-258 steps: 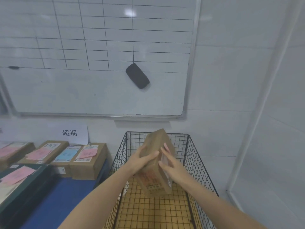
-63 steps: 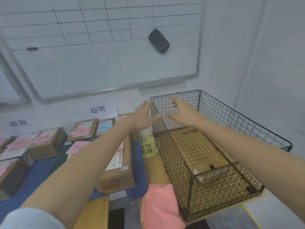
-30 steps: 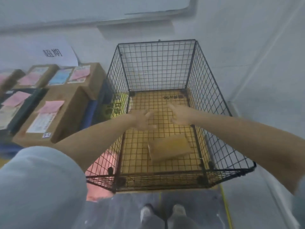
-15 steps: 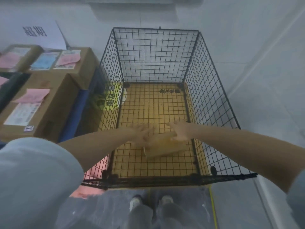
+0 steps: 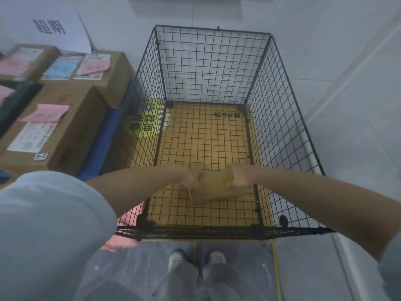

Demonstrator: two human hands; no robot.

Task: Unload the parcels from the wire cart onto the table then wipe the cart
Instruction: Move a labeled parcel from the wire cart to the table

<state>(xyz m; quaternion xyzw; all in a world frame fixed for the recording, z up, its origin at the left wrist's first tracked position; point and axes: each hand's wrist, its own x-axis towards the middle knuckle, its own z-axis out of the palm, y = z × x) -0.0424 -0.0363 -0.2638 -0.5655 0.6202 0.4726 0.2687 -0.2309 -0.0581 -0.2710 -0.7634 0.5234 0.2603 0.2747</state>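
Observation:
A black wire cart [image 5: 282,131] stands in front of me with a yellow-brown cardboard floor. One small brown parcel [image 5: 216,190] lies near the cart's front edge. My left hand [image 5: 192,178] grips its left end and my right hand [image 5: 235,177] grips its right end, fingers curled over the top. Both my arms reach down over the front rim. The rest of the cart floor shows no other parcel.
Left of the cart, a blue-covered table [image 5: 102,142] carries several brown parcels [image 5: 52,131] with pink and white labels. A white paper sign [image 5: 50,27] leans on the wall behind them. Something pink [image 5: 128,218] lies by the cart's front left corner. My shoes [image 5: 196,258] stand below.
My open hands came down from above the cart onto the small parcel and have closed on its two ends. My view has tilted down into the cart.

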